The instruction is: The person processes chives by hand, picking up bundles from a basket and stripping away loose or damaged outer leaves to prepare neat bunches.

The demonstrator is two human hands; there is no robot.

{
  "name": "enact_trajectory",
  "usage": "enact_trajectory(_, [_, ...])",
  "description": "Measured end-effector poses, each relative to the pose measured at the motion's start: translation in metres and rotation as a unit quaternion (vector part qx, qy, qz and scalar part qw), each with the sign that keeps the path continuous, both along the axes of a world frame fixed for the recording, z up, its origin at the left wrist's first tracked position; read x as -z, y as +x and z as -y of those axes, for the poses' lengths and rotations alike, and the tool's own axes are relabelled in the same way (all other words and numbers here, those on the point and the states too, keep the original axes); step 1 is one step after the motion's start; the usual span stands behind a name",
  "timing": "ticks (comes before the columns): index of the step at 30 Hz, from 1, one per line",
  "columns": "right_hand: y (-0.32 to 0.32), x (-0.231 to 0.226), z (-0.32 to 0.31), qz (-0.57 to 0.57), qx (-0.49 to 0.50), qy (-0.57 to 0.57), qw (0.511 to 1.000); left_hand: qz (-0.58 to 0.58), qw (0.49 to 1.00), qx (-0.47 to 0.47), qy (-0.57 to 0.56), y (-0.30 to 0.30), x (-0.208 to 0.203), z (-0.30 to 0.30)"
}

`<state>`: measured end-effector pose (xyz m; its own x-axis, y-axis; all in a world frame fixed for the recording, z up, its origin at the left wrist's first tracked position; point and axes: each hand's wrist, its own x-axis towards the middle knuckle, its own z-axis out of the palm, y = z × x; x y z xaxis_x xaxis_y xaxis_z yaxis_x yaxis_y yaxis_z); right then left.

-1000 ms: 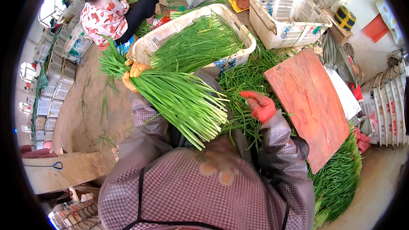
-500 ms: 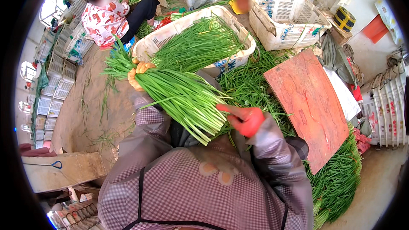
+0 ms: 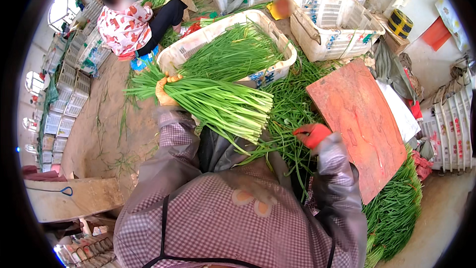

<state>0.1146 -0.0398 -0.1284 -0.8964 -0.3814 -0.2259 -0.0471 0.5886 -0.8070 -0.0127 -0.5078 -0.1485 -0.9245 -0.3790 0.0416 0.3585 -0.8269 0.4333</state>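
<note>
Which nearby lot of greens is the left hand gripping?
The bunch in the left hand, pale ends pointing right; the others lie in the middle white crate or on either side of the reddish board.

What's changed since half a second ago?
The right hand has drawn back rightward from the stem ends of the chive bunch, which have swung up and right. The left hand still grips the bunch; the reddish board stays put.

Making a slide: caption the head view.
Orange-gloved left hand gripping a long green leafy bundle, red-gloved right hand apart.
</note>
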Motion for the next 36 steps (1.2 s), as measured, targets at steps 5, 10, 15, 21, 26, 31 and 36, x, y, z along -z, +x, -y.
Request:
enact_trajectory(5, [0.004,-0.008,0.078,0.175,0.030,-0.243,0.954,0.105,0.993,-0.023,0.038,-0.004,-0.014,-0.014])
enact_trajectory(10, [-0.008,-0.008,0.033,0.097,0.149,-0.264,0.948,0.154,0.987,-0.036,-0.027,-0.006,-0.009,-0.013])
enact_trajectory(15, [-0.001,-0.021,0.008,0.121,0.169,-0.307,0.929,0.172,0.984,-0.050,-0.020,-0.009,0.004,0.001])
enact_trajectory(21, [0.002,-0.082,0.090,-0.040,0.112,-0.079,0.990,0.163,0.984,-0.063,-0.035,-0.007,-0.018,-0.014])
enact_trajectory(26, [-0.023,-0.055,0.109,-0.246,0.103,0.115,0.957,0.152,0.987,-0.016,-0.057,-0.005,-0.036,-0.031])
enact_trajectory(31, [-0.038,-0.048,0.100,0.164,0.150,-0.337,0.915,0.180,0.982,-0.049,-0.032,-0.008,-0.010,0.000])
enact_trajectory(36, [-0.012,-0.050,0.084,0.163,0.150,-0.413,0.883,0.247,0.969,-0.010,-0.030,-0.008,-0.005,-0.013])
